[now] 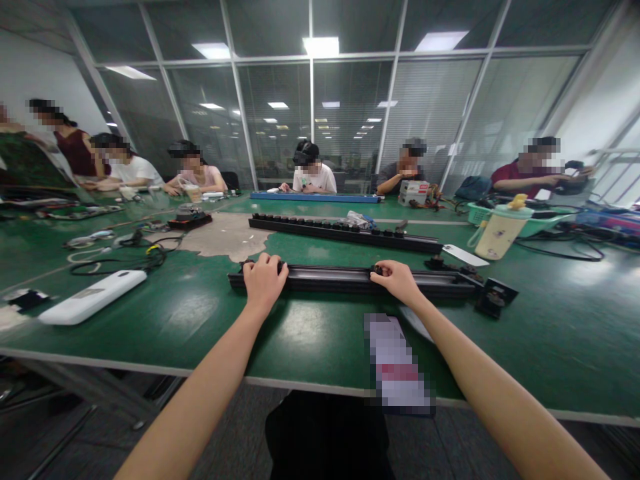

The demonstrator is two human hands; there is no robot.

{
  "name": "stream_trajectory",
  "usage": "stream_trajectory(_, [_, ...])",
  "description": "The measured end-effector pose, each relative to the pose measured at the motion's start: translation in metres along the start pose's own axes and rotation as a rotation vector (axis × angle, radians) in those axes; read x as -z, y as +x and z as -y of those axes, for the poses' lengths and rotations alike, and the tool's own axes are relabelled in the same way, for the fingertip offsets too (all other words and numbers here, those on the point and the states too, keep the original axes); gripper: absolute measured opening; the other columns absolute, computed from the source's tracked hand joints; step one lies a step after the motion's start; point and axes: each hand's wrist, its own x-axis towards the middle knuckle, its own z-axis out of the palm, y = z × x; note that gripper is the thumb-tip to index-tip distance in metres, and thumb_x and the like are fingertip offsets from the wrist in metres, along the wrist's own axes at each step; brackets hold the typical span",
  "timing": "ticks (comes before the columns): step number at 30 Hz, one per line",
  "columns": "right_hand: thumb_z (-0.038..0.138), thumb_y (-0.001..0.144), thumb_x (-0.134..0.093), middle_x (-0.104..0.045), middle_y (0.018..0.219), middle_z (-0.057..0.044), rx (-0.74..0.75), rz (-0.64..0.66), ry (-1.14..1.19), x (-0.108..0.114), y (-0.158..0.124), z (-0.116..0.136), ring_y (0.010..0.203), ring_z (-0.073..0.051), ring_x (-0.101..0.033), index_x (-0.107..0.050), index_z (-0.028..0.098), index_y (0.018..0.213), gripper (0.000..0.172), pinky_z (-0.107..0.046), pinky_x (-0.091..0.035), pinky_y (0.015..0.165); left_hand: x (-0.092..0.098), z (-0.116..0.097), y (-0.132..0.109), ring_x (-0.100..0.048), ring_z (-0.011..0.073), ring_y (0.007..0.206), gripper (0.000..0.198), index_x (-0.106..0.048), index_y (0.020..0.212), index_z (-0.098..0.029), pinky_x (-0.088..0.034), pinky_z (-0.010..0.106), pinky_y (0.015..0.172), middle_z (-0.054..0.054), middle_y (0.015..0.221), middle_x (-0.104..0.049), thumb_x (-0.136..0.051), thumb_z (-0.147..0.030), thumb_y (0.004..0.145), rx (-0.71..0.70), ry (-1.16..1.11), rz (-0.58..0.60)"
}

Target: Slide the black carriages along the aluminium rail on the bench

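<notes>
In front of me a long black metal rail (330, 277) lies crosswise on the green table, with a lighter groove along its top. The fingers of my left hand (265, 283) are bent over the rail's left end, and dark bits show beneath them. Farther right along the rail, my right hand (399, 281) pinches a small black part (376, 271) at the groove. A square black piece (495, 297) is at the rail's right end. Behind lies a second black rail (340, 233) bearing a row of several small black parts.
A phone (397, 363) lies at the green table's (185, 327) near edge, its picture blurred. At left are a white oblong device (95, 297) and cables (125, 257). A cream tumbler (503, 230) stands right, beside a green basket (545, 223). Several people sit across the table.
</notes>
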Motion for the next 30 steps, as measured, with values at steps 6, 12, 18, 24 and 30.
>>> stream_trajectory(6, [0.042, 0.073, -0.065, -0.058, 0.065, -0.001, -0.002, -0.016, -0.005, 0.0004, -0.0007, 0.0011, 0.065, -0.018, -0.054, -0.073, 0.019, 0.078, 0.025, -0.031, -0.041, 0.066, -0.0003, 0.0004, 0.0000, -0.063, 0.0294, 0.104, 0.032, -0.072, 0.108, -0.021, -0.038, 0.045, 0.097, 0.013, 0.115, -0.069, -0.046, -0.039, 0.101, 0.007, -0.015, 0.005])
stream_trajectory(12, [0.042, 0.073, -0.063, -0.057, 0.066, -0.001, 0.015, -0.010, -0.025, -0.0003, -0.0007, 0.0006, 0.065, -0.018, -0.053, -0.072, 0.019, 0.079, 0.025, -0.031, -0.040, 0.066, 0.0000, 0.0002, -0.0005, -0.063, 0.0293, 0.104, 0.032, -0.072, 0.107, -0.021, -0.038, 0.045, 0.097, 0.012, 0.113, -0.069, -0.046, -0.039, 0.101, 0.001, -0.015, -0.002])
stream_trajectory(18, [0.040, 0.073, -0.062, -0.057, 0.065, -0.001, 0.038, -0.009, -0.058, 0.0006, -0.0004, 0.0020, 0.064, -0.018, -0.052, -0.069, 0.020, 0.076, 0.022, -0.031, -0.037, 0.065, 0.0001, -0.0005, -0.0009, -0.063, 0.0293, 0.102, 0.031, -0.072, 0.106, -0.022, -0.039, 0.045, 0.096, 0.012, 0.112, -0.069, -0.046, -0.039, 0.101, 0.006, -0.011, 0.001])
stream_trajectory(24, [0.040, 0.074, -0.062, -0.058, 0.066, -0.001, 0.045, -0.015, -0.075, -0.0004, -0.0006, 0.0022, 0.064, -0.018, -0.052, -0.069, 0.020, 0.075, 0.021, -0.031, -0.037, 0.064, 0.0001, -0.0009, -0.0005, -0.063, 0.0292, 0.102, 0.032, -0.072, 0.106, -0.022, -0.038, 0.045, 0.097, 0.012, 0.113, -0.069, -0.045, -0.039, 0.101, 0.010, -0.014, 0.005])
stream_trajectory(30, [0.041, 0.076, -0.061, -0.059, 0.067, -0.002, 0.062, 0.034, -0.093, 0.0033, 0.0016, -0.0002, 0.066, -0.019, -0.053, -0.069, 0.019, 0.077, 0.023, -0.032, -0.037, 0.068, 0.0003, -0.0008, -0.0007, -0.063, 0.0300, 0.102, 0.032, -0.072, 0.107, -0.020, -0.038, 0.046, 0.097, 0.013, 0.113, -0.069, -0.046, -0.039, 0.101, 0.009, -0.020, 0.005])
